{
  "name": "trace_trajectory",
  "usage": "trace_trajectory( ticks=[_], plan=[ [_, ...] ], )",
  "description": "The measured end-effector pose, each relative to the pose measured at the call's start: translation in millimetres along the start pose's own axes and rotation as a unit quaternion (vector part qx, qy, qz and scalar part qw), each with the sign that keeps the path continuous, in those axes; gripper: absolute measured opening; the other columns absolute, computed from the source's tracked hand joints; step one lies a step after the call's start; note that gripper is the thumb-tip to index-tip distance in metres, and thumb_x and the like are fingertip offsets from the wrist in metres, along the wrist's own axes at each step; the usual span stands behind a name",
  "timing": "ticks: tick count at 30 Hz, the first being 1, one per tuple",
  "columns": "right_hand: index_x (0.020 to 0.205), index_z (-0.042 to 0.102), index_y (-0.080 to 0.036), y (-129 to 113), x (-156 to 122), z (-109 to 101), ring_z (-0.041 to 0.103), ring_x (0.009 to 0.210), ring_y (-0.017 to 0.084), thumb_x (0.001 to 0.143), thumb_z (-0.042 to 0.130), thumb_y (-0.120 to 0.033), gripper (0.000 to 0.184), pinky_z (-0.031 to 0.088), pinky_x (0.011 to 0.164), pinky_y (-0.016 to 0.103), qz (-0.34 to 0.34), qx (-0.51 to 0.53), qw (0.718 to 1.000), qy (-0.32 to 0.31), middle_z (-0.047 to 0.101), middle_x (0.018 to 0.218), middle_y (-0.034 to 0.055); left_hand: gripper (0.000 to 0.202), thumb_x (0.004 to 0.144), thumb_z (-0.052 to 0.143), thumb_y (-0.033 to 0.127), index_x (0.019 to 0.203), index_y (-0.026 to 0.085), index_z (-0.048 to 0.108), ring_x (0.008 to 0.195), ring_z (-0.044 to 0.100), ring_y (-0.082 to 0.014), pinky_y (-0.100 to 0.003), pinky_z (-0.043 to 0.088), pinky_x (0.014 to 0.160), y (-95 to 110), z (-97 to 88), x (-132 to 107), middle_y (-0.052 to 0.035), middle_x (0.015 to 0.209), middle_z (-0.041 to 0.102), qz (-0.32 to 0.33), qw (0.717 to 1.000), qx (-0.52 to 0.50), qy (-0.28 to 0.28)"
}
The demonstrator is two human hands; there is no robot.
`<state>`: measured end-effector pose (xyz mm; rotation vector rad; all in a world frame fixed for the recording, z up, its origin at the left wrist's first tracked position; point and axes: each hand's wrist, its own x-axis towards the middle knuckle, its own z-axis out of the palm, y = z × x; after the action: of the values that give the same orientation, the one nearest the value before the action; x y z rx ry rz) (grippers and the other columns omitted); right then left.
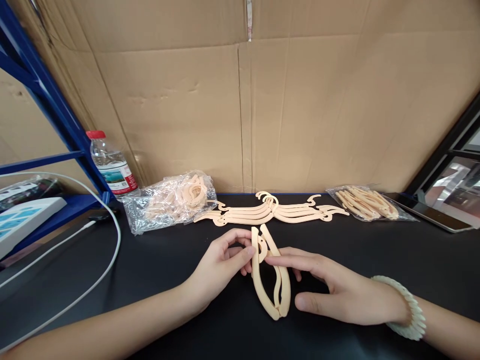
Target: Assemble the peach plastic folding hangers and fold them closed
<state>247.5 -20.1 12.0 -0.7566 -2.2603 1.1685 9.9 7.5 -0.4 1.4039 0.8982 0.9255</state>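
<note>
A beige folding clothes hanger point(285, 295) stands before me on the black table, its two arms folded into a narrow pointed oval with the joint toward me. My left hand point(228, 255) pinches the upper part of its left arm between thumb and fingers. Over the right arm reaches my right hand point(330, 287), index fingertip at the small curved hook inside the hanger. Its thumb is spread away, and its other fingers are partly hidden behind the hanger. Just beyond lie several unfolded hangers point(247, 214) of the same kind, stacked together.
A clear plastic bag point(138, 215) of hangers lies back left beside a red-capped water bottle point(112, 167). Back right are another bag of folded hangers point(365, 202) and a phone-like dark slab point(431, 212). A white cable point(119, 235) loops along the left. Cardboard point(318, 115) walls the back.
</note>
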Motion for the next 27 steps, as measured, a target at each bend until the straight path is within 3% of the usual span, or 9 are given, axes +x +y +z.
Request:
trace_trajectory(
  ticks=[5, 11, 18, 23, 27],
  plan=[
    [0.142, 0.045, -0.034, 2, 2, -1, 0.053, 0.116, 0.021, 0.091, 0.059, -0.023, 0.055, 0.046, 0.095, 0.037, -0.001, 0.035, 0.999, 0.001, 0.054, 0.131, 0.0064, 0.026, 0.082, 0.069, 0.034, 0.098, 0.016, 0.059, 0.072, 0.059, -0.0133, -0.025, 0.048, 0.062, 1, 0.3, 0, -0.0046, 0.088, 0.066, 0.007, 1.0, 0.014, -0.012],
    [0.14, 0.049, -0.03, 5, 0, -1, 0.053, 0.117, 0.022, 0.091, 0.061, -0.029, 0.05, 0.047, 0.094, 0.037, 0.0, 0.04, 0.999, 0.003, 0.05, 0.139, 0.0089, 0.025, 0.082, 0.068, 0.033, 0.096, 0.017, 0.055, 0.073, 0.064, -0.0143, -0.028, 0.052, 0.067, 0, 1.1, -1, -0.0017, 0.085, 0.065, 0.005, 1.0, 0.009, -0.016],
    [0.148, 0.035, -0.033, 3, -4, -2, 0.029, 0.142, 0.028, 0.09, 0.063, -0.028, 0.065, 0.042, 0.107, 0.042, 0.0, -0.008, 1.0, -0.008, 0.031, 0.156, 0.007, 0.019, 0.082, 0.067, 0.028, 0.092, 0.016, 0.056, 0.068, 0.059, -0.0105, -0.023, 0.049, 0.064, -1, 0.2, -1, -0.0006, 0.082, 0.064, 0.012, 0.999, 0.014, 0.042],
    [0.152, 0.027, -0.03, 4, -7, 1, 0.022, 0.145, 0.025, 0.091, 0.061, -0.028, 0.07, 0.024, 0.117, 0.046, -0.005, -0.065, 0.997, -0.046, 0.025, 0.159, 0.0061, 0.026, 0.081, 0.069, 0.032, 0.097, 0.015, 0.058, 0.067, 0.06, -0.0116, -0.023, 0.049, 0.06, -4, -0.3, -1, 0.0011, 0.074, 0.062, 0.005, 1.0, 0.007, 0.024],
    [0.155, 0.015, -0.025, 2, -8, 5, 0.019, 0.146, 0.026, 0.091, 0.061, -0.033, 0.079, 0.022, 0.118, 0.046, 0.032, -0.142, 0.987, -0.074, 0.018, 0.161, 0.0078, 0.03, 0.081, 0.07, 0.034, 0.099, 0.014, 0.058, 0.067, 0.061, -0.012, -0.023, 0.051, 0.061, -7, -0.7, -1, 0.0006, 0.075, 0.063, 0.004, 1.0, 0.001, 0.008]
  ],
)
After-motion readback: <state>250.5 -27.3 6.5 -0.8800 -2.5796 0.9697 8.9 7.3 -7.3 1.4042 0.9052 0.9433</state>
